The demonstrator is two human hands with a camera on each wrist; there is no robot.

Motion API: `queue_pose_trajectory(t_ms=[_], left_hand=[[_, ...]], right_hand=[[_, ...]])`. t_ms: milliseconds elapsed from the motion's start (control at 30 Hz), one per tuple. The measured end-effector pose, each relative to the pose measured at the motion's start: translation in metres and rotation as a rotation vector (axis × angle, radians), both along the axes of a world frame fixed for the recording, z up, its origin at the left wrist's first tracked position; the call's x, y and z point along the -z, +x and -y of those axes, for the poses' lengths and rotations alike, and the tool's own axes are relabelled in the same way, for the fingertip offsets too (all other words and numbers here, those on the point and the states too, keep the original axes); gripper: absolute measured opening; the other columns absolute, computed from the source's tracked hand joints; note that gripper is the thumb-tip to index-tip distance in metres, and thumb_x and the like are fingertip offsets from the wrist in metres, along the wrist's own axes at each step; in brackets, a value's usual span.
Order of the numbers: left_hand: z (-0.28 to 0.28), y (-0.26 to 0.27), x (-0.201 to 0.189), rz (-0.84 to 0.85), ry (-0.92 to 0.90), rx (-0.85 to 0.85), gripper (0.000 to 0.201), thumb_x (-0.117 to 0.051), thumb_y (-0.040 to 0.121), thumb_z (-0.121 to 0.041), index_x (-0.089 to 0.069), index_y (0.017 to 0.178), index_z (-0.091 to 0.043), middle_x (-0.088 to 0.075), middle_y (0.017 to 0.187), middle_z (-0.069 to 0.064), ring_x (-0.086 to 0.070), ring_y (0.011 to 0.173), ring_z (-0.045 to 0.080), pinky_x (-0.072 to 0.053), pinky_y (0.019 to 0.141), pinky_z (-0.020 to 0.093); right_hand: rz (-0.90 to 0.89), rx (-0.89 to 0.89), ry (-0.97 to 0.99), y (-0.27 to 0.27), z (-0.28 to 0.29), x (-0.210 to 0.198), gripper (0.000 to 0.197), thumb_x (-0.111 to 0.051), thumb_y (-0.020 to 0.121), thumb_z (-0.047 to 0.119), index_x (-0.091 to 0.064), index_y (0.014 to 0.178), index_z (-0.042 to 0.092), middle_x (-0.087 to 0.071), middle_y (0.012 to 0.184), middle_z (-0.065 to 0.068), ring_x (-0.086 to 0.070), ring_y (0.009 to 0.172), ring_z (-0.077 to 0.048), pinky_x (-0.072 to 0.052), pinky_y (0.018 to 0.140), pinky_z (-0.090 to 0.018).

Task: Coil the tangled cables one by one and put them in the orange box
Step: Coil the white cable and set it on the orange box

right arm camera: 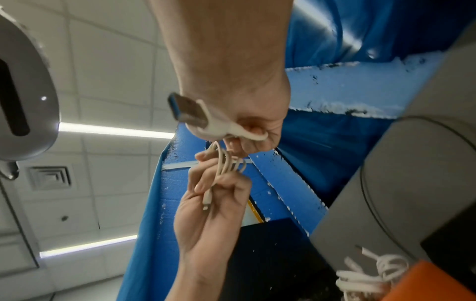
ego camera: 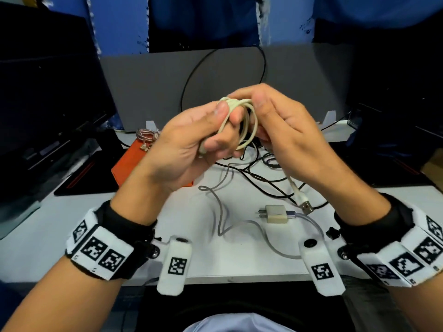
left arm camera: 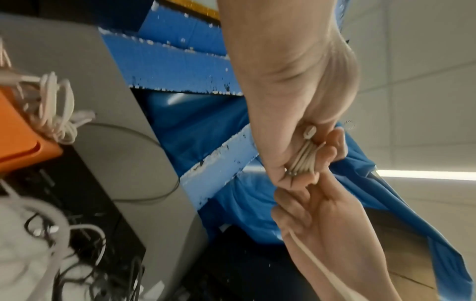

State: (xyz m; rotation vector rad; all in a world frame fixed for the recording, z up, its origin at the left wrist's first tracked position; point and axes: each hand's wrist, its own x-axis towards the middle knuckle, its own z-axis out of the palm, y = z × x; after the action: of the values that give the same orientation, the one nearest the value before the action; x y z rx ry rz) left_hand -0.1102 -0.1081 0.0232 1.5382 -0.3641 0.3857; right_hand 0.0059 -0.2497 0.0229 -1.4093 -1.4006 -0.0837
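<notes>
Coil of white USB cable point(ego camera: 242, 123) pinched in left hand point(ego camera: 191, 149), right hand point(ego camera: 285, 130) gripping its tail, plug hanging toward 5 o'clock; orange box point(ego camera: 134, 161) at 8 o'clock on desk point(ego camera: 72, 226), nearer left hand.

White charger plug point(ego camera: 275, 213) on white desk point(ego camera: 60, 224)

A cream USB cable point(ego camera: 249, 123), partly coiled into loops, is held above the table; the orange box point(ego camera: 130, 161) sits far left.
</notes>
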Motion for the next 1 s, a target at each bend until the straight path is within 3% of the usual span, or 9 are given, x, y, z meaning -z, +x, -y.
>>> queue_pose_trajectory(t_ms=[67, 200, 367, 467, 600, 700, 867, 933, 1000], left_hand=[[0.006, 0.008, 0.007, 0.011, -0.136, 0.039, 0.033, -0.027, 0.109, -0.023, -0.054, 0.093, -0.013, -0.04, 0.054, -0.011, -0.04, 0.057, 0.01, -0.044, 0.072, 0.031], [0.011, 0.014, 0.014, 0.006, -0.234, 0.092, 0.033, -0.026, 0.11, -0.026, -0.052, 0.093, -0.015, -0.043, 0.054, -0.013, -0.042, 0.057, 0.007, -0.045, 0.072, 0.028], [0.01, 0.01, 0.009, -0.04, -0.223, 0.139, 0.03, -0.028, 0.108, -0.025, -0.052, 0.095, -0.013, -0.045, 0.056, -0.01, -0.044, 0.06, 0.01, -0.045, 0.072, 0.029], [0.012, 0.007, 0.004, -0.006, -0.198, 0.12, 0.032, -0.026, 0.109, -0.021, -0.055, 0.102, -0.01, -0.044, 0.061, -0.009, -0.043, 0.062, 0.01, -0.043, 0.072, 0.03], [0.007, 0.01, -0.003, 0.073, -0.324, 0.018, 0.034, -0.027, 0.111, -0.021, -0.057, 0.098, -0.011, -0.046, 0.066, -0.007, -0.046, 0.067, 0.01, -0.04, 0.07, 0.028], [-0.004, 0.013, -0.002, 0.105, -0.375, -0.202, 0.029, -0.03, 0.113, -0.022, -0.054, 0.1, -0.01, -0.053, 0.074, -0.005, -0.052, 0.072, 0.009, -0.039, 0.062, 0.024], [-0.003, 0.017, 0.014, 0.244, 0.597, -0.853, 0.021, -0.037, 0.111, -0.019, -0.053, 0.112, -0.006, -0.069, 0.083, -0.002, -0.063, 0.068, 0.009, -0.05, 0.065, 0.026], [-0.003, 0.015, 0.016, 0.164, 0.988, -0.937, 0.024, -0.038, 0.108, -0.03, -0.053, 0.106, -0.01, -0.066, 0.08, -0.003, -0.063, 0.069, 0.019, -0.049, 0.065, 0.039], [-0.008, 0.013, 0.014, 0.037, 1.105, -0.862, 0.027, -0.037, 0.106, -0.037, -0.049, 0.094, -0.016, -0.058, 0.073, -0.004, -0.055, 0.066, 0.019, -0.04, 0.06, 0.039]], right_hand=[[-0.112, -0.029, -0.016, -0.001, -0.003, 0.004, 0.044, -0.028, 0.113, 0.039, -0.068, 0.114, 0.02, -0.066, 0.074, 0.012, -0.058, 0.066, -0.006, -0.044, 0.06, -0.019], [-0.107, 0.038, -0.134, 0.0, -0.006, 0.006, 0.053, -0.02, 0.11, 0.056, -0.069, 0.1, 0.037, -0.074, 0.079, 0.007, -0.062, 0.067, -0.005, -0.046, 0.066, -0.024], [-0.112, -0.005, -0.143, 0.004, -0.005, 0.005, 0.053, -0.022, 0.112, 0.051, -0.07, 0.108, 0.029, -0.077, 0.09, 0.001, -0.07, 0.08, -0.01, -0.051, 0.07, -0.029], [-0.203, -0.076, -0.097, 0.0, -0.004, 0.003, 0.05, -0.022, 0.114, 0.042, -0.068, 0.105, 0.027, -0.075, 0.078, 0.008, -0.064, 0.065, 0.002, -0.042, 0.056, -0.008], [-0.225, -0.09, -0.182, 0.007, -0.01, 0.01, 0.035, -0.031, 0.114, 0.034, -0.06, 0.104, 0.018, -0.05, 0.063, 0.011, -0.04, 0.045, -0.001, -0.031, 0.043, -0.014], [-0.069, -0.034, -0.423, 0.012, -0.015, 0.017, 0.021, -0.041, 0.112, 0.022, -0.06, 0.117, 0.014, -0.051, 0.057, 0.013, -0.046, 0.042, 0.0, -0.033, 0.043, -0.012], [0.272, 0.043, -0.57, 0.003, -0.009, 0.012, 0.033, -0.053, 0.107, 0.031, -0.052, 0.076, 0.021, -0.049, 0.06, 0.005, -0.045, 0.055, -0.008, -0.034, 0.053, -0.026], [0.351, 0.11, -0.561, 0.005, -0.003, 0.005, 0.033, -0.056, 0.103, 0.037, -0.058, 0.075, 0.02, -0.052, 0.059, 0.003, -0.047, 0.057, -0.01, -0.039, 0.056, -0.031], [0.405, 0.221, -0.501, 0.01, 0.005, -0.003, 0.03, -0.061, 0.098, 0.047, -0.064, 0.079, 0.023, -0.057, 0.061, 0.008, -0.053, 0.06, -0.009, -0.046, 0.062, -0.037]])
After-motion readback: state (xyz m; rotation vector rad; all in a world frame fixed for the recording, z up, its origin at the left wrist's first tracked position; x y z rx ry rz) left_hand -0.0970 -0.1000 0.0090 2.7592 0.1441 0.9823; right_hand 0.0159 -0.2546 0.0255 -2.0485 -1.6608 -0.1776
